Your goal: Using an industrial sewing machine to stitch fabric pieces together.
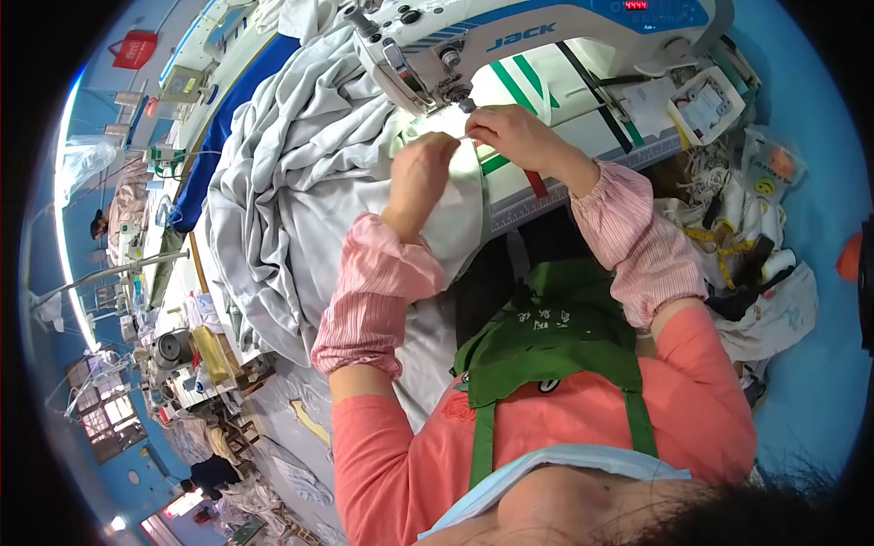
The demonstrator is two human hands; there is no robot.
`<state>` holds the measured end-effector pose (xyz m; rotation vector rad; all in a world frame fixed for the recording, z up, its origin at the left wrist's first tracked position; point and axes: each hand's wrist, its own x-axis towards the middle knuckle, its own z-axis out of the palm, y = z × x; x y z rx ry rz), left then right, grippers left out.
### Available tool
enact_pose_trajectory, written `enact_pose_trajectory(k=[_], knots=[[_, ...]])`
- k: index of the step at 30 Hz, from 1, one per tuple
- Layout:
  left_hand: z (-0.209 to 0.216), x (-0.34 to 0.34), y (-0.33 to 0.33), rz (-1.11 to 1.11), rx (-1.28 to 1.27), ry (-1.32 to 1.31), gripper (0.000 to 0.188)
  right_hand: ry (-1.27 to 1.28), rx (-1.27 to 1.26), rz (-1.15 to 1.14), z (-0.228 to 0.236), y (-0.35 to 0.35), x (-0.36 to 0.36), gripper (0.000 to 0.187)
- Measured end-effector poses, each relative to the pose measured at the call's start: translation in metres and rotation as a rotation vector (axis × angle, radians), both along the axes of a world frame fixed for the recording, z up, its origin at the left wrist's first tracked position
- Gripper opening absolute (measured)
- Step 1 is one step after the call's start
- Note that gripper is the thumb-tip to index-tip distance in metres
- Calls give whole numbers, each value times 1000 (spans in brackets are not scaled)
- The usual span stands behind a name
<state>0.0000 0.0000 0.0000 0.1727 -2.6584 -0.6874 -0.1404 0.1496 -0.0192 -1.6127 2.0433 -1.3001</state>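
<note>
Both hands meet just in front of the needle area of a white and blue sewing machine. My left hand is closed in a pinch above a large light grey cloth, which lies in deep folds on the left. My right hand pinches too, its fingertips close to the left ones. Glare from the machine lamp and the fingers themselves hide what lies between the fingertips. Beneath my right wrist a red strip hangs over the table's front edge.
Green strips lie on the machine bed, and a ruler scale runs along its front edge. At right stand a white tray and a heap of thread spools with a yellow tape measure. More sewing stations extend leftward.
</note>
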Motion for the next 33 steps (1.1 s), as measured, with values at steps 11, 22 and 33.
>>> enact_pose_trajectory(k=[11, 22, 33], knots=[[27, 34, -72, 439, -506, -741, 35, 510, 250, -366, -6, -31, -5, 8], [10, 0, -10, -187, -815, -130, 11, 623, 9, -313, -23, -3, 31, 26], [-28, -2, -40, -100, -637, 3, 12, 605, 24, -451, -26, -1, 34, 36]])
